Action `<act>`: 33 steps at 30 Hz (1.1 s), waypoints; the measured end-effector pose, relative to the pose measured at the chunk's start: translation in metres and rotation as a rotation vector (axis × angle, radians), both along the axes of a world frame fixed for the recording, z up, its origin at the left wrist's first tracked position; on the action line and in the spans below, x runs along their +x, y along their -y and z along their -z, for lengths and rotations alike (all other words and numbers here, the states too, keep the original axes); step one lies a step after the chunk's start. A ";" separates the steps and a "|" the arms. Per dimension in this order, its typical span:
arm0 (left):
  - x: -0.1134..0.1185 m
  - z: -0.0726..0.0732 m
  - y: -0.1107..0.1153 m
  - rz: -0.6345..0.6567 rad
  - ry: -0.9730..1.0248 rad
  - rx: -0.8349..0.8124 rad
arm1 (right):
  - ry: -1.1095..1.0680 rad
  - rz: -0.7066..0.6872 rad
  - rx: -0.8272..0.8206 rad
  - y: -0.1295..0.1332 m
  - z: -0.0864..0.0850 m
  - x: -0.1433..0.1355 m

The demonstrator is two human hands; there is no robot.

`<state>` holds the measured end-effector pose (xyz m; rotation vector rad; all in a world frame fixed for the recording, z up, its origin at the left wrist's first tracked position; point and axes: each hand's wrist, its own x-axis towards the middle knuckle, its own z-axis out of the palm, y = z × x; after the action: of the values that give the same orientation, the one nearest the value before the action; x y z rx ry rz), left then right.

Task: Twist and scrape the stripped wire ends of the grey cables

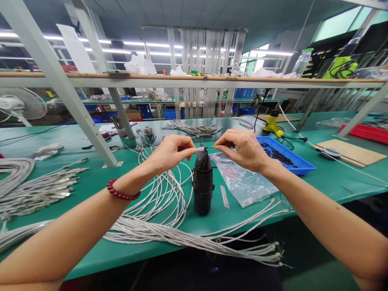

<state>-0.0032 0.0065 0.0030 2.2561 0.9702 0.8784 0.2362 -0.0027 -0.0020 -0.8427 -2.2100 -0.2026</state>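
My left hand (pixel 174 152) pinches a small pale connector (pixel 200 148) between thumb and forefinger. Opposite it, the fingertips of my right hand (pixel 244 148) are closed on a thin dark wire-like piece (pixel 210 147) that reaches toward the connector. Whether the two pieces are joined is too small to tell. Both are held at the tip of a black upright device (pixel 203 190) with a tapered top, which looks like a heat gun. White braided cables (pixel 169 194) lie in loops left of it, and their bundle (pixel 194 238) runs along the table's front edge.
Beside my right wrist are a blue tray (pixel 303 165) of small black pieces and a clear plastic bag (pixel 242 182). A small steel ruler (pixel 224 197) lies near the black device. A yellow heat gun (pixel 273 123) sits behind. Shelf posts (pixel 91 121) rise at left; more cable bundles (pixel 45 188) lie there.
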 end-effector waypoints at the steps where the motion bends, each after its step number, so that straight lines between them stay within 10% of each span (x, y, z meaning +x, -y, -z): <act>1: 0.000 0.000 0.000 0.002 0.005 -0.004 | 0.001 0.000 0.001 0.000 0.000 0.000; 33: 0.003 0.000 0.006 0.003 -0.030 -0.025 | 0.025 0.013 -0.029 0.000 0.002 0.001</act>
<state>-0.0005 0.0008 0.0026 2.2555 0.9852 0.8287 0.2376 -0.0023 -0.0036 -0.8743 -2.2365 -0.1891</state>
